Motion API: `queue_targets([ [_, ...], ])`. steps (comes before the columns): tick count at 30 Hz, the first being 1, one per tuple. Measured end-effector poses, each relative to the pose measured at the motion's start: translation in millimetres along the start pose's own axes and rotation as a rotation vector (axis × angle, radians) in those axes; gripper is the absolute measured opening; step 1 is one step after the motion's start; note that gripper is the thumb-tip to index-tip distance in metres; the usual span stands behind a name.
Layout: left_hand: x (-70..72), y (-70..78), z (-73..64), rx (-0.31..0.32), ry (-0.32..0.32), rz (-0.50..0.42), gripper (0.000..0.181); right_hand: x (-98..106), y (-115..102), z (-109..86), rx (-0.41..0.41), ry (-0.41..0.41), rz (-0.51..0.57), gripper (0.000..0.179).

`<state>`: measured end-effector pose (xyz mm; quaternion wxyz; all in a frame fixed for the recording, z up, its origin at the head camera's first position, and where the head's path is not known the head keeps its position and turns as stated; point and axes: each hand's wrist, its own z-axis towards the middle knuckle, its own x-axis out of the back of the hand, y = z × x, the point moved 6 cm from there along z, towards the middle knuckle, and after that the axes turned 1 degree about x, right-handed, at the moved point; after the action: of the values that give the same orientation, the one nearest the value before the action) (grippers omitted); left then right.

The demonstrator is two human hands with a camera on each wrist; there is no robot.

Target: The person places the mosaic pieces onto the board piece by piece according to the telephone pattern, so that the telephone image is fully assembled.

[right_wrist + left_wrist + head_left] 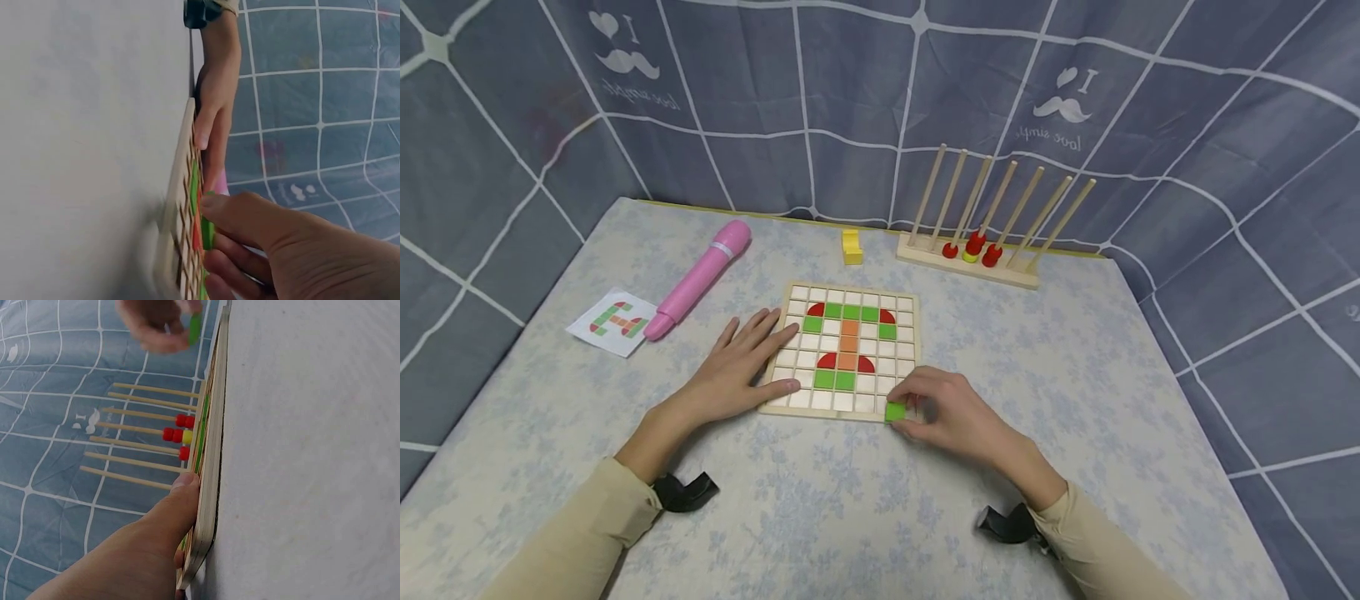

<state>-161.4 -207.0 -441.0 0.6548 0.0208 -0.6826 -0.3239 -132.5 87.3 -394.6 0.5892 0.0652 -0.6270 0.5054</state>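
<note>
A wooden grid board (842,414) of white squares lies mid-table, with green, orange and red tiles set in a pattern. My left hand (730,367) rests on its left edge, fingers spread and straight. Over the board's near right corner, my right hand (951,412) pinches a green square tile (895,411) between thumb and fingers. In the right wrist view that green tile (208,222) stands on edge, just off the board's surface. The left wrist view has the left thumb (183,484) on the board's rim.
A printed pattern card (613,321) lies at the left, partly under a pink microphone-shaped object (700,279). Behind the board are a small yellow block (852,247) and a wooden peg rack (966,265) with red and yellow beads. A patterned curtain (850,100) surrounds the table.
</note>
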Motion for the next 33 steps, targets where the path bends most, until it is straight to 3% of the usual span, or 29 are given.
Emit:
queue_targets([
  [8, -1.8, 2.2, 0.5, -0.001, 0.0, -0.002, 0.088, -6.8, 6.4, 41.1, -0.025, 0.059, -0.098, 0.022],
  [15, -0.7, 3.6, 2.4, -0.003, -0.004, 0.012, 0.088, -16.0, 10.9, 46.7, -0.047, 0.038, -0.052, 0.02],
  [22, 0.3, 2.9, 2.7, -0.002, -0.01, 0.007, 0.088, -20.3, 5.7, 54.6, -0.008, 0.077, -0.065, 0.017],
  [29, -0.4, 0.2, 2.6, 0.005, -0.013, 0.014, 0.088, -31.9, -2.9, 84.2, 0.042, -0.009, -0.196, 0.04],
  [33, 0.4, -0.8, 2.7, 0.002, -0.014, 0.025, 0.088, -37.5, -5.3, 92.6, 0.071, -0.047, -0.258, 0.038],
])
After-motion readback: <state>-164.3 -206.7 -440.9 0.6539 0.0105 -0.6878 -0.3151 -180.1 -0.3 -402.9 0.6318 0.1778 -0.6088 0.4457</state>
